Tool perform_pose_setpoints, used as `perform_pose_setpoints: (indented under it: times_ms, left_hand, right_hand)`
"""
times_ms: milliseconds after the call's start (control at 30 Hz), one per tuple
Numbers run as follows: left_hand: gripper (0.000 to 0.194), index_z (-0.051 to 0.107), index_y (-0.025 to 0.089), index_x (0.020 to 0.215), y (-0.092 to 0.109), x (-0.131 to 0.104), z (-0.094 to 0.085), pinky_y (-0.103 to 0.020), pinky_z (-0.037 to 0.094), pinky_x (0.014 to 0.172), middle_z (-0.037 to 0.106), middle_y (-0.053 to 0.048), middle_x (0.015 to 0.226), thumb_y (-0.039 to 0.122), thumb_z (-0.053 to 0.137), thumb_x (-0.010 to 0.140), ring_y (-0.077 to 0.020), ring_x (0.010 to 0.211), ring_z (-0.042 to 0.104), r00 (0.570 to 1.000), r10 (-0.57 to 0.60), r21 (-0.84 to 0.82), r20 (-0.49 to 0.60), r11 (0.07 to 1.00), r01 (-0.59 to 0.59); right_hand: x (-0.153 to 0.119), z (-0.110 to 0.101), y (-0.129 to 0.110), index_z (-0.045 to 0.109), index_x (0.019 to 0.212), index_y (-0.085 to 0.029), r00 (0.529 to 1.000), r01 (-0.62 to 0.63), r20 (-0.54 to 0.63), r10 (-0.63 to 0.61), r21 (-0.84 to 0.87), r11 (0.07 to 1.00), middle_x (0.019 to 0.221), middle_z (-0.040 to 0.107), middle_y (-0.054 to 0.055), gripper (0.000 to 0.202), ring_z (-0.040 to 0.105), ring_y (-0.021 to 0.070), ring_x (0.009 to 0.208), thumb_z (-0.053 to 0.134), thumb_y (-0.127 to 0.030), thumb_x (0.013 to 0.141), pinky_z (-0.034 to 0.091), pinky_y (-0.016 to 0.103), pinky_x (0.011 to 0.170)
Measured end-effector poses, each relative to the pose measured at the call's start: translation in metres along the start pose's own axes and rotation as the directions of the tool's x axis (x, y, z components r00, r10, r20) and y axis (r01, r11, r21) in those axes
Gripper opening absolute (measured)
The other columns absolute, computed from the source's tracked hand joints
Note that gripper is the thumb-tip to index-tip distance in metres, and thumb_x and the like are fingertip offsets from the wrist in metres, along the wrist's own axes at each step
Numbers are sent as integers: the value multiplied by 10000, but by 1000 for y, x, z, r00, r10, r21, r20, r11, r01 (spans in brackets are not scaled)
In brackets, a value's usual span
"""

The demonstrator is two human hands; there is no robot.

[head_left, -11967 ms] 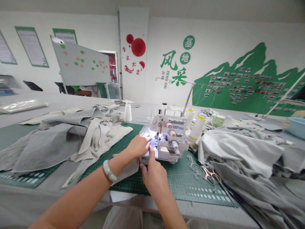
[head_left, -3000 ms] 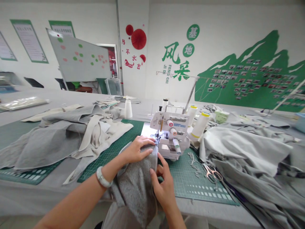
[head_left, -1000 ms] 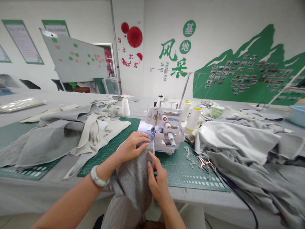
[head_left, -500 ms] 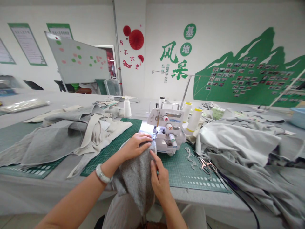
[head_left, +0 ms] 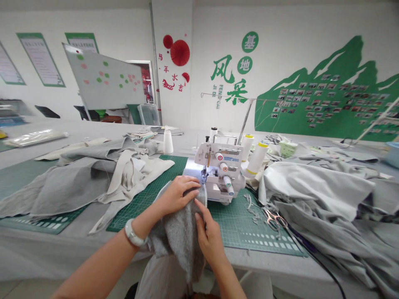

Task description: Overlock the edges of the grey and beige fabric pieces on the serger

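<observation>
A white overlock sewing machine (head_left: 220,170) stands on a green cutting mat (head_left: 237,224), its work light lit. A grey fabric piece (head_left: 179,230) runs up to its presser foot and hangs over the table edge onto my lap. My left hand (head_left: 181,193) lies flat on the fabric just in front of the foot, fingers outstretched and slightly apart. Lower down, my right hand (head_left: 209,230) grips the fabric's right edge, thumb and index finger on top; its other fingers are partly hidden. The edge near the foot shows a pale stitched border.
Grey and cream cloth pieces (head_left: 75,182) lie at left, and a large grey fabric heap (head_left: 321,191) at right. Scissors (head_left: 276,219) and thread scraps (head_left: 251,207) rest right of the machine. Thread cones (head_left: 258,158) stand behind it, another white cone (head_left: 168,142) to the left.
The view has shifted slightly, so the scene sits a little further right. Both hands stay on the fabric, with the right hand slightly lower relative to the machine.
</observation>
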State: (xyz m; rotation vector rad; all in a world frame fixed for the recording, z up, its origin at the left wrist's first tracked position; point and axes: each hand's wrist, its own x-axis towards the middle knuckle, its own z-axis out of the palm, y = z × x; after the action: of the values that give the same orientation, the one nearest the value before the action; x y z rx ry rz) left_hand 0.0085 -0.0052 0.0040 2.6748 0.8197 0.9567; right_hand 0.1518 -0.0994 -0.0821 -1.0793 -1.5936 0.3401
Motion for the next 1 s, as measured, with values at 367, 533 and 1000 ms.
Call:
perform_pose_setpoints:
  times_ms: [367, 533, 1000]
  left_hand:
    - [243, 645, 227, 1139, -2, -2, 1, -392, 358, 1045, 634, -53, 1241, 271, 510, 942, -213, 1183, 536, 999, 34, 6, 12, 999, -34]
    - [253, 645, 232, 1144, -8, -1, 1, -398, 350, 1058, 622, -55, 1258, 275, 484, 954, -212, 1198, 525, 999, 19, -7, 35, 1000, -19]
    - [243, 626, 231, 1149, 6, -3, -1, -411, 338, 1043, 631, -50, 1231, 268, 499, 945, -216, 1168, 533, 998, 53, 51, 42, 997, -55]
  right_hand:
    - [0, -1, -2, 477, 1371, -246, 993, -42, 113, 35, 60, 997, 1220, 675, 47, 413, 707, 164, 918, 437, -204, 963, 548, 249, 803]
    - [-1, -1, -1, 464, 1390, -260, 989, -48, 142, 41, 51, 998, 1229, 670, 42, 439, 700, 172, 953, 450, -201, 955, 539, 263, 840]
    - [-1, 2, 5, 513, 1323, -233, 978, -31, 209, 28, 9, 999, 1108, 715, 40, 366, 705, 185, 884, 473, -234, 959, 531, 249, 761]
